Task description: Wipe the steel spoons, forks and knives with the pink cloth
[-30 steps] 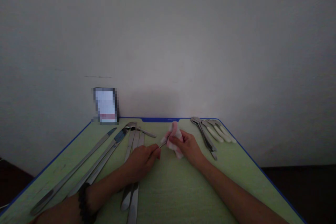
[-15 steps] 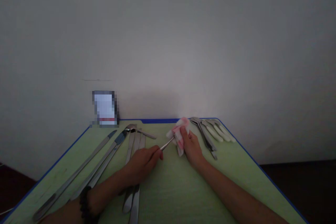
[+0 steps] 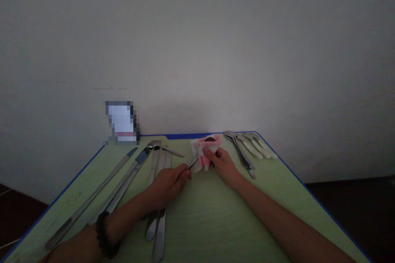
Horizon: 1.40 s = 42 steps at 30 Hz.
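My left hand [image 3: 169,187] is closed round the handle of a metal spoon [image 3: 193,163], which slants up to the right. A pink and white cloth [image 3: 202,154] wraps about the spoon's far end, and part of the dark bowl shows above a fold. Pinched in my right hand [image 3: 224,166] is that cloth, pressed against the spoon with thumb and fingers. Under and beside my left forearm lie several table knives [image 3: 159,218].
Long metal utensils [image 3: 92,197] lie along the left, with another spoon [image 3: 154,144] behind them. Metal spoons [image 3: 240,154] and white-handled cutlery [image 3: 257,148] rest at the back right. A blurred phone-like device [image 3: 121,121] leans on the wall [image 3: 197,49]. The green table [image 3: 216,222] has a blue edge.
My right hand has turned and shifted slightly left with the cloth. The cloth has opened out, and the spoon's bowl now shows in it. The whole view has tilted slightly.
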{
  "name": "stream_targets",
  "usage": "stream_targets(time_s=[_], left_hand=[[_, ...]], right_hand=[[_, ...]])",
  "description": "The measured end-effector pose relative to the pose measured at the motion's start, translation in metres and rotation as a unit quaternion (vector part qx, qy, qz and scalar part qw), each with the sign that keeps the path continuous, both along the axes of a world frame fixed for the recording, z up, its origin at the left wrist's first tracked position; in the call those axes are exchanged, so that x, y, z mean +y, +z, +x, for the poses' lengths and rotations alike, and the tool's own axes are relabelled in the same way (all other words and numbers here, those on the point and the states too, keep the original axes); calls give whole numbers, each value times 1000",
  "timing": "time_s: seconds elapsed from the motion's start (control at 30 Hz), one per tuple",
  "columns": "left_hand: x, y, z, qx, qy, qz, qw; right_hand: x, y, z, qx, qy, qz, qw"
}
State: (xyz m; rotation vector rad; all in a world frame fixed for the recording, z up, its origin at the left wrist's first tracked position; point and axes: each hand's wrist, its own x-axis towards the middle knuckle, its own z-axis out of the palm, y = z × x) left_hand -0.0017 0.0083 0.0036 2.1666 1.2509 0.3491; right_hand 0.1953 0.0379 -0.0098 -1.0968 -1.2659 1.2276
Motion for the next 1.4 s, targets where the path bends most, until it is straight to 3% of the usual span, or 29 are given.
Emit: stream_targets(time_s=[0.23,0.53,0.77,1.13,1.4], left_hand=[[-1,0,0,46,-9,17,999],[-1,-7,0,95,-21,64,993],[-2,-5,0,130,-35,104,985],[-3,-7,-1,147,-66,138,977],[-2,-8,-2,141,-68,136,978]], right_hand=[[7,-13,-4,112,-107,-22,988],[1,4,6,-51,40,-3,998],[1,4,4,-92,14,15,996],[5,-3,7,-26,29,18,999],[-2,6,2,-61,23,17,998]])
